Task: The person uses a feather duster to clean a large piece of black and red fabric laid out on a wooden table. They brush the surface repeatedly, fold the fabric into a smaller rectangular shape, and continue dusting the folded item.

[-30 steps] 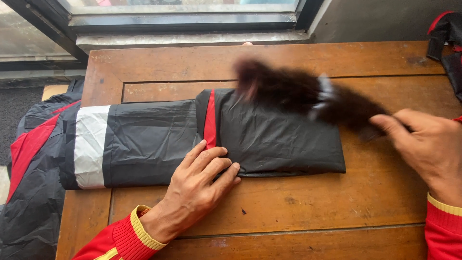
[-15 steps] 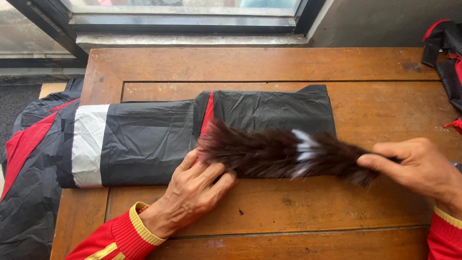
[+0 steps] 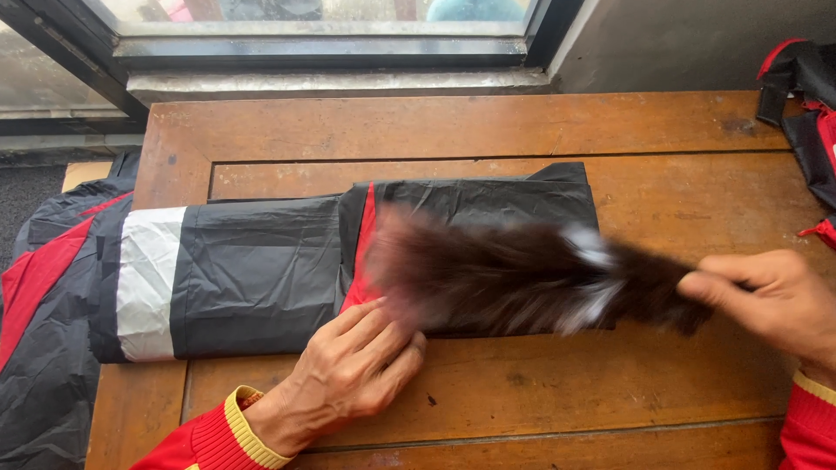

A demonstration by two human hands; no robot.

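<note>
A folded black garment (image 3: 261, 270) with a white band and red stripes lies lengthwise across a brown wooden table (image 3: 453, 130). My left hand (image 3: 348, 370) rests flat on its near edge, fingers together, pinning it down. My right hand (image 3: 771, 300) grips the handle end of a dark brown feather duster (image 3: 522, 278), blurred by motion. The duster's feathers lie over the right half of the garment, reaching almost to my left fingers. Both sleeves are red with yellow cuffs.
The garment's left end (image 3: 43, 348) hangs off the table's left edge. A window sill (image 3: 331, 83) runs along the far side. A black and red bag (image 3: 805, 113) sits at the table's right end.
The feather duster has swept from the garment's far right corner down and leftward across it. My right hand has moved nearer with it. My left hand has stayed put.
</note>
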